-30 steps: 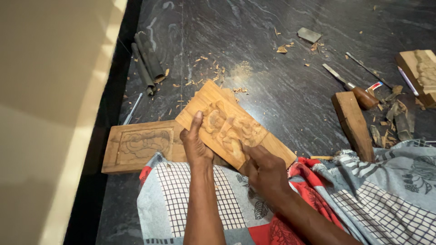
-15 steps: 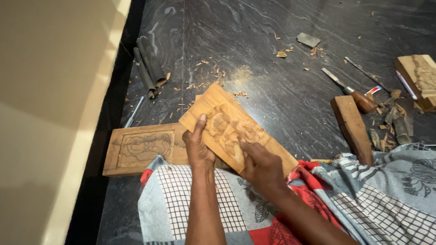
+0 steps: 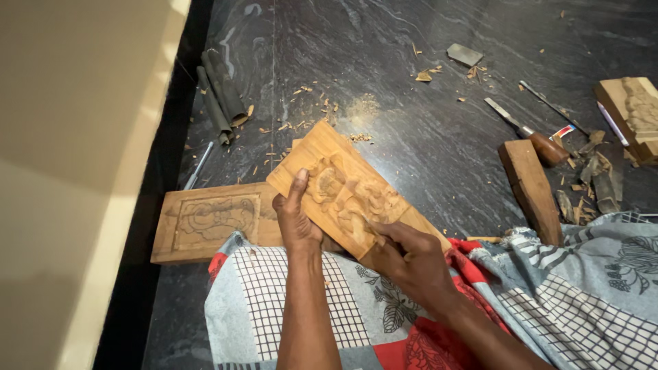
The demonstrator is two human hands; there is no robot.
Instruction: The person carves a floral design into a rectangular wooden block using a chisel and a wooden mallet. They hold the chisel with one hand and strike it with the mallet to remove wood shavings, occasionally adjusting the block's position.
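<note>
Floor: dark grey-black polished stone floor point(image 3: 425, 137) with pale veining, littered with small wood chips point(image 3: 301, 116) and a patch of sawdust beyond the held panel.
Wall: plain cream wall point(image 3: 75, 157) runs down the left edge of the view.
Lap: patterned cloth point(image 3: 301, 301), grey-white check with floral print and red patches, draped over the person's legs at the bottom of the view.
Held piece: light-brown rectangular wooden panel with a relief carving point(image 3: 346, 195), tilted diagonally, far corner pointing toward the sawdust, near end resting against the lap.
Left hand: left hand point(image 3: 296, 219) closed on the panel's left long edge, thumb laid up across the carved face.
Right hand: right hand point(image 3: 411, 257) clasping the panel's near lower end, fingers curled over the carved face; whether a tool is tucked in it cannot be made out.
Second panel: flat brown wooden panel with a shallow framed carving point(image 3: 209, 220) lies on the floor just left of the left hand, partly under the cloth.
Left tools: dark rolled bundle point(image 3: 223, 96) near the wall; thin metal rod point(image 3: 199, 164) just below it.
Right tools: plain brown wooden block point(image 3: 529, 183) near the cloth; chisel with rounded brown wooden handle point(image 3: 528, 133) above it; slim metal tool point(image 3: 552, 106) beside that.
Far right: pale wooden block with carved face point(image 3: 634, 113) at the frame edge; heap of larger dark shavings point(image 3: 593, 178) below it.
Far floor: small flat grey stone point(image 3: 464, 54) well away from both hands.
</note>
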